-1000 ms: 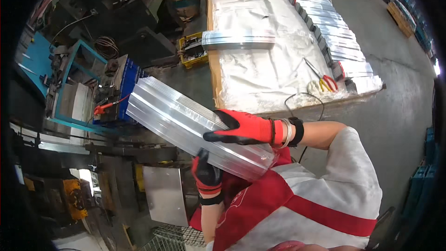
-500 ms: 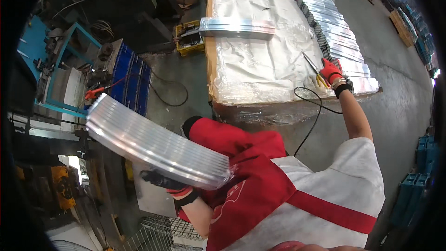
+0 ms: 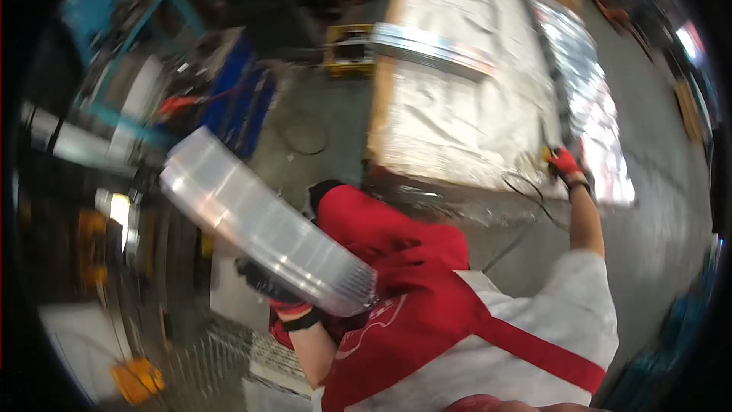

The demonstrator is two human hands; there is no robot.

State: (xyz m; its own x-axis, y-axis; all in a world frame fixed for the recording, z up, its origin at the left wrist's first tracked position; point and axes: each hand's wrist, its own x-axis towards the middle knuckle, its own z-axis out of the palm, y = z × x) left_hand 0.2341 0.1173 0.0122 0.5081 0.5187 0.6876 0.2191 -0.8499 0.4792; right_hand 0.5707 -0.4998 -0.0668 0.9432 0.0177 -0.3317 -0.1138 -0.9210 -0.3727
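Bundle of metal strips slants against the red apron, the left hand grasping it from below. The right hand is at the carton's near right corner; through the blur I cannot tell whether it is clenched on the yellow handle. The carton holds white liner and shiny packs along its right; a second pack crosses its left edge, beside a yellow crate
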